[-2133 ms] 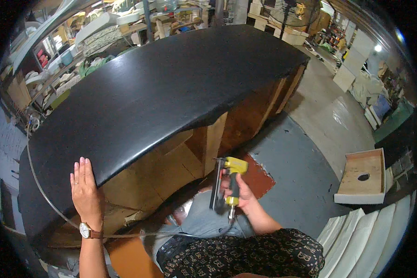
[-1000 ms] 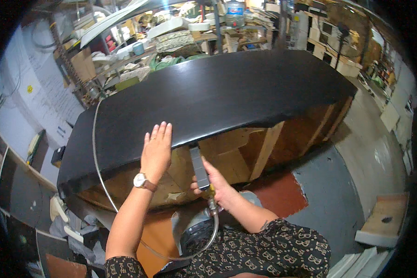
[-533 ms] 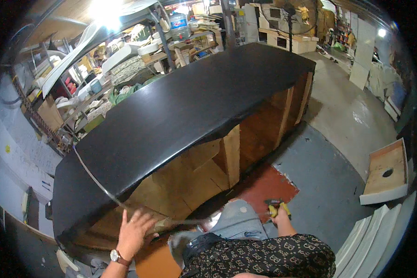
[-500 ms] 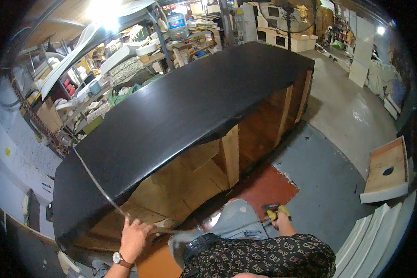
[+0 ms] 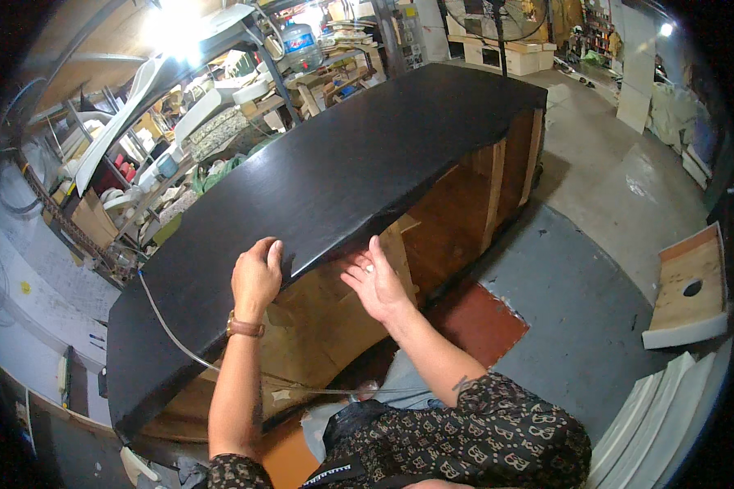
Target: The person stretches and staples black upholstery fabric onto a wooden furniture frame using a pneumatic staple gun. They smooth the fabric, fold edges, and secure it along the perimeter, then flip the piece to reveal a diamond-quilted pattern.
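A long bench-like piece with a smooth black cover (image 5: 367,155) lies across the view, its wooden inside (image 5: 326,326) showing on my side. My left hand (image 5: 258,277) rests at the cover's near edge with fingers curled in and thumb close to them; what they hold, if anything, is hidden. A watch strap (image 5: 245,326) circles that wrist. Just right of it, my right hand (image 5: 375,281) is at the same edge, thumb up and fingers stretched apart, some partly in shadow under the cover. A thin pale hose (image 5: 167,330) runs over the cover's left end and across my lap.
Crowded shelves (image 5: 212,122) with a water bottle (image 5: 300,47) stand behind. A wooden panel with a hole (image 5: 689,269) leans at right, above pale curved strips (image 5: 640,424). A fan (image 5: 497,16) stands at the far end. A red patch (image 5: 481,326) marks the grey floor.
My left hand has let go of the hose and moved up to the cover's edge. My right hand no longer holds the yellow and black tool, and has come up beside the left.
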`<state>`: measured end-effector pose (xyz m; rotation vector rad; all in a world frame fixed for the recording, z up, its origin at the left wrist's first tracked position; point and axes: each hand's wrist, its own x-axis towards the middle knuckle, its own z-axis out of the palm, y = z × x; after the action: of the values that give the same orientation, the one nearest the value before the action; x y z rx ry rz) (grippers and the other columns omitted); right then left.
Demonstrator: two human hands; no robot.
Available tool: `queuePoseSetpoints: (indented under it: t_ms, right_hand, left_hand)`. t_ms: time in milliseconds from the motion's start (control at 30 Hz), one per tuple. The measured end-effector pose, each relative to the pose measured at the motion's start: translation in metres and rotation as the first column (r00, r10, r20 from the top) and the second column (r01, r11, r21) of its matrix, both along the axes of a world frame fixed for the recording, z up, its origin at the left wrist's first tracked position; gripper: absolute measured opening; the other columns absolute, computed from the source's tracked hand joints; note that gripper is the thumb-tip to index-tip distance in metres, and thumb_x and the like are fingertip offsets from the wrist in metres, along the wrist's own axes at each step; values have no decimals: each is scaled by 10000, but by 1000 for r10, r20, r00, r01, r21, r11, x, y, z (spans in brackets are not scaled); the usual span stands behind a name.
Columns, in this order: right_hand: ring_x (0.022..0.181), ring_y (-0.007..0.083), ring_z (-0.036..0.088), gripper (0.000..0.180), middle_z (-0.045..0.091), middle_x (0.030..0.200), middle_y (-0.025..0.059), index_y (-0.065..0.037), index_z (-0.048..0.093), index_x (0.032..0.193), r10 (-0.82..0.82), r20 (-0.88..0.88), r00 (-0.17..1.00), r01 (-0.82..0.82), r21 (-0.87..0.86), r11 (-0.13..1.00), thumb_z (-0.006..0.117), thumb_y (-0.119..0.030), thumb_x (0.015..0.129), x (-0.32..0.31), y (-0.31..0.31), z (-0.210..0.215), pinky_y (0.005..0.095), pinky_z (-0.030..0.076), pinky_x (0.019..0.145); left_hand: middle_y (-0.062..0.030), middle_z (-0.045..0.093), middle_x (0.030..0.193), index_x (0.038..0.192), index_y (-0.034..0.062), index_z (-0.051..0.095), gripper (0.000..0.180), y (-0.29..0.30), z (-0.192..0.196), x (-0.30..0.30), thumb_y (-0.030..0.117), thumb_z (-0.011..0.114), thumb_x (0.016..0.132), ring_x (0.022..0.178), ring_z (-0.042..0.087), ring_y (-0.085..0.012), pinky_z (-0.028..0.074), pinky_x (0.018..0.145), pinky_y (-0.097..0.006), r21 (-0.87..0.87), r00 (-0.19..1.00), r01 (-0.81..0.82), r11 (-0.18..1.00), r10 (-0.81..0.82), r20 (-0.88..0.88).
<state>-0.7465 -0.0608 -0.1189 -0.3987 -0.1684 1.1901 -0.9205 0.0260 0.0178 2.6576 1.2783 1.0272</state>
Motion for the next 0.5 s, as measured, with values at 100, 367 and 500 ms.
queuePoseSetpoints:
  t_ms: [100,367,500]
  right_hand:
    - [1426,340,425,814,470,1502,138,-66,448,1488,-89,-296,951,103,32,994,664,-658,971,-13,11,40,532,263,1270]
    - [1493,284,421,933,387,1663,113,-59,343,1618,-228,-297,927,163,-229,960,384,-778,1025,-18,50,70,436,348,1236]
    - [1551,287,336,1023,319,1708,132,-48,266,1659,-180,-254,950,114,-255,960,333,-829,1001,-19,38,82,493,226,1285]
  left_hand:
    - [-175,769,1016,1050,73,781,334,10,-16,15,362,614,1042,1050,689,-403,538,910,-509,53,989,-145,988,144,17]
    - [-139,754,872,942,75,774,368,-3,-33,27,373,591,1054,842,708,-365,560,754,-487,217,954,-286,934,256,153]
    - [-94,757,850,923,101,776,308,-2,-34,26,345,628,1039,789,713,-317,564,714,-443,350,957,-260,900,192,218]
